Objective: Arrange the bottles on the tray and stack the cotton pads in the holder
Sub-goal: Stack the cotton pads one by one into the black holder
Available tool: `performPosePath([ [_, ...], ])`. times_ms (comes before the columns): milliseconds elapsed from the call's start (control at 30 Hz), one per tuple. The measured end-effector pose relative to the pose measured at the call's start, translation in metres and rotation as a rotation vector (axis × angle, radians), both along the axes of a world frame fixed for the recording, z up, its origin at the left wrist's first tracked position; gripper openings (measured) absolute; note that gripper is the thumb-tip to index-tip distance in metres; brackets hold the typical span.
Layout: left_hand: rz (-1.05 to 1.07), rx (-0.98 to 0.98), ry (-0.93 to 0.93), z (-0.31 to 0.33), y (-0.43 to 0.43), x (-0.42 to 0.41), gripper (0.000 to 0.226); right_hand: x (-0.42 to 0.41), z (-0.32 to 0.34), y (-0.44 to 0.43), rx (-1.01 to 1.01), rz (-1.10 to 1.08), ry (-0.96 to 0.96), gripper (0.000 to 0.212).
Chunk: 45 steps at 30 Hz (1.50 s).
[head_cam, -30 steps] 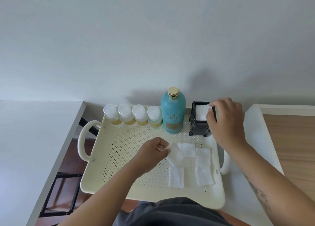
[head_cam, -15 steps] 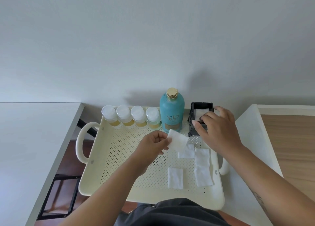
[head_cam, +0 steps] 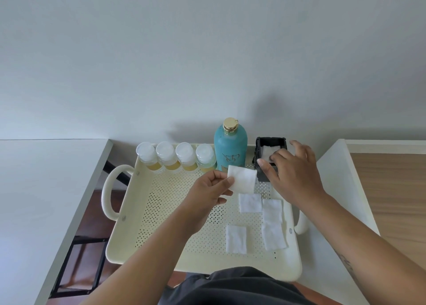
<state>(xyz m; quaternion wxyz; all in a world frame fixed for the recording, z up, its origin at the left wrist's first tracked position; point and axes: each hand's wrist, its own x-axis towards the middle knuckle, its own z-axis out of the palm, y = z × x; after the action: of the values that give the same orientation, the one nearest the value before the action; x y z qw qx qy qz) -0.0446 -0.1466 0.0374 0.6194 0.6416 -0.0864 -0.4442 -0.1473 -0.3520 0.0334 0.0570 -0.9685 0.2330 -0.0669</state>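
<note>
A cream perforated tray (head_cam: 175, 215) carries several small white-capped bottles (head_cam: 175, 157) in a row along its far edge, with a tall teal bottle (head_cam: 230, 147) to their right. At the tray's far right corner stands a black holder (head_cam: 269, 142) with white pads inside. My left hand (head_cam: 211, 189) pinches one square cotton pad (head_cam: 242, 182) above the tray, just left of the holder. My right hand (head_cam: 294, 173) hovers over the holder's front with fingers spread, its thumb close to the held pad. Several loose pads (head_cam: 250, 203) lie flat on the tray's right side.
A white table (head_cam: 46, 189) stands to the left, with a gap showing dark floor and a black frame (head_cam: 78, 265). On the right is a white ledge (head_cam: 334, 178) beside a wooden surface (head_cam: 391, 201). The wall is just behind the tray.
My left hand lifted a pad off the tray and carried it up and right toward the holder. My right hand left its pad in the holder and drew back toward the held pad.
</note>
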Motion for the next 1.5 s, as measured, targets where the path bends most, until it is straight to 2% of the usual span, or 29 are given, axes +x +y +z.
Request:
performPosePath([
  [100, 0.005, -0.018, -0.005, 0.002, -0.002, 0.0, 0.013, -0.003, 0.006, 0.003, 0.061, -0.001, -0.136, 0.058],
  [233, -0.014, 0.002, -0.094, 0.006, -0.007, 0.002, 0.014, -0.01, 0.022, 0.018, 0.33, -0.033, -0.411, 0.04],
  [400, -0.1, 0.026, -0.221, 0.011, -0.018, 0.003, 0.007, -0.012, 0.032, 0.031, 0.607, 0.018, -0.335, 0.019],
  [467, -0.112, 0.029, -0.248, 0.012, -0.021, 0.004, 0.008, -0.013, 0.032, 0.03, 0.748, 0.006, -0.299, 0.006],
  [533, -0.112, 0.036, -0.263, 0.011, -0.023, 0.005, 0.012, -0.014, 0.032, 0.027, 0.836, -0.023, -0.289, 0.003],
  [633, -0.13, 0.068, -0.286, 0.004, -0.022, 0.005, 0.022, -0.012, 0.033, 0.017, 0.869, -0.118, -0.357, 0.004],
  [700, -0.165, 0.165, -0.357, -0.005, -0.017, 0.004, 0.026, -0.009, 0.035, 0.007, 0.846, -0.21, -0.422, 0.005],
  [833, -0.354, 0.425, -0.616, -0.029, -0.004, -0.006, 0.022, 0.004, 0.034, -0.006, 0.868, -0.397, -0.503, 0.01],
  [1000, -0.54, 0.558, -0.689, -0.051, 0.003, -0.022, 0.023, 0.02, 0.029, -0.007, 0.897, -0.506, -0.517, 0.01],
  [1100, -0.629, 0.611, -0.739, -0.058, 0.004, -0.028, 0.023, 0.023, 0.024, -0.006, 0.861, -0.549, -0.424, 0.009],
  [1233, -0.687, 0.651, -0.873, -0.065, 0.003, -0.033, 0.024, 0.017, 0.021, -0.004, 0.636, -0.497, -0.342, 0.01],
  [1300, -0.724, 0.674, -0.97, -0.069, 0.003, -0.034, 0.023, 0.009, 0.018, -0.003, 0.398, -0.363, -0.372, 0.014],
  [1367, -0.723, 0.679, -0.989, -0.072, 0.004, -0.034, 0.02, 0.002, 0.015, -0.001, 0.164, -0.168, -0.364, 0.016],
  [1500, -0.716, 0.669, -0.967, -0.076, 0.009, -0.033, 0.018, -0.006, 0.005, 0.005, 0.001, -0.011, -0.261, 0.021],
])
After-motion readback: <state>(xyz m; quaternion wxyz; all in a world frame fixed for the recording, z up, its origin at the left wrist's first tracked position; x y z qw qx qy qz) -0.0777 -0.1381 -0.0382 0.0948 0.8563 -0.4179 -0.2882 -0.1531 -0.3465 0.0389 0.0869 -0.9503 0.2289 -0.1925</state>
